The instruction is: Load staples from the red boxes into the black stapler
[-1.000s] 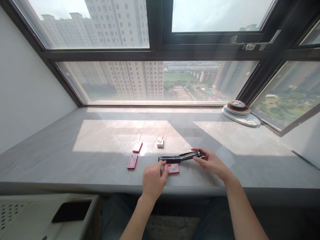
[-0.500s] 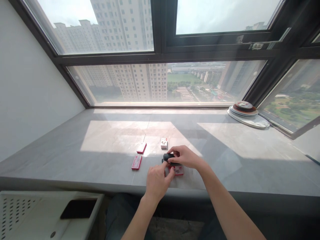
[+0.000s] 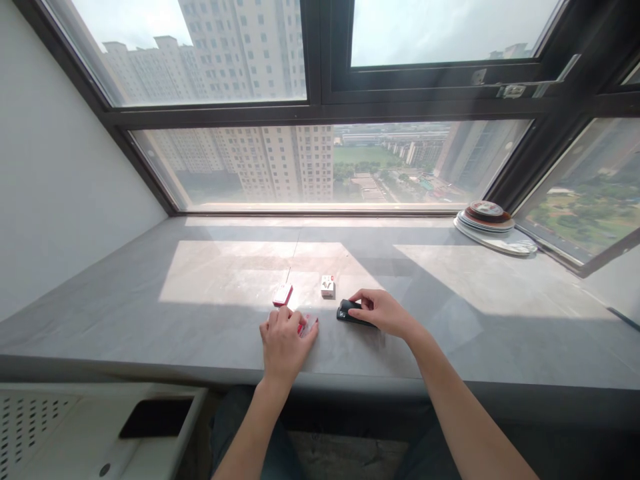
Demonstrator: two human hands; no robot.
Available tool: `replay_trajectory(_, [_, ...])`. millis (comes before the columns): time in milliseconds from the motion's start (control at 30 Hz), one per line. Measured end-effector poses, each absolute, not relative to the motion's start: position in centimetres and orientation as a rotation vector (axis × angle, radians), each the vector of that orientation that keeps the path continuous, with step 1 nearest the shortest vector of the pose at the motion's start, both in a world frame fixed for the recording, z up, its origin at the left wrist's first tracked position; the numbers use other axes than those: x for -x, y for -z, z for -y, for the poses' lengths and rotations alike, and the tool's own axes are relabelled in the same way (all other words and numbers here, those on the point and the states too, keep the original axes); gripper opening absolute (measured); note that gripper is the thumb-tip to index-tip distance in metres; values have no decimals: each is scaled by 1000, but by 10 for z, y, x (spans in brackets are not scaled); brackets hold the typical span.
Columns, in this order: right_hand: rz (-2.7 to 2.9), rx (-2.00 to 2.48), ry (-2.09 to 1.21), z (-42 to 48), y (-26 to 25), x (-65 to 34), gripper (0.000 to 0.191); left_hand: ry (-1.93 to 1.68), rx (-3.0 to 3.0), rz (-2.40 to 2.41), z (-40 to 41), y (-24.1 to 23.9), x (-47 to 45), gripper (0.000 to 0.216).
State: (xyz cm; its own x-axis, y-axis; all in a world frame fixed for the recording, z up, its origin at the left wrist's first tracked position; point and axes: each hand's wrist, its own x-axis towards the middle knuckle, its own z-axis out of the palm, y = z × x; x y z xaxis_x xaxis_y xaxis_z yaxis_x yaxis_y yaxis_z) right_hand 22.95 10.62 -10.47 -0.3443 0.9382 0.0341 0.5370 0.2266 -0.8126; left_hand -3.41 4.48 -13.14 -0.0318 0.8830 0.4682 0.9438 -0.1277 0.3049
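My right hand [image 3: 381, 311] grips a black stapler [image 3: 353, 312] from above, its fingers over the top and the thumb along the near side. The stapler lies on the grey stone sill. To the left, my left hand [image 3: 286, 339] is curled around a small flat red-and-clear box [image 3: 306, 325], mostly hidden by the fingers. Just beyond that hand lies another flat box, red with a pale top [image 3: 283, 295]. A small white box [image 3: 327, 286] with a dark picture on it sits past the stapler.
Plates are stacked [image 3: 487, 227] at the sill's far right corner, by the window. Below the sill's front edge [image 3: 350, 381], at left, a dark phone-like slab [image 3: 156, 418] rests on a white surface with holes [image 3: 65, 447].
My left hand has moved left, away from the stapler, taking the red-and-clear box along. The stapler, held by my right hand, has come down onto the sill.
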Motion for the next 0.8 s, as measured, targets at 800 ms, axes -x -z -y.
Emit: replay_trajectory(800, [1698, 1678, -714, -96, 125, -218, 52, 1083, 2417, 1800, -104, 157, -10, 60])
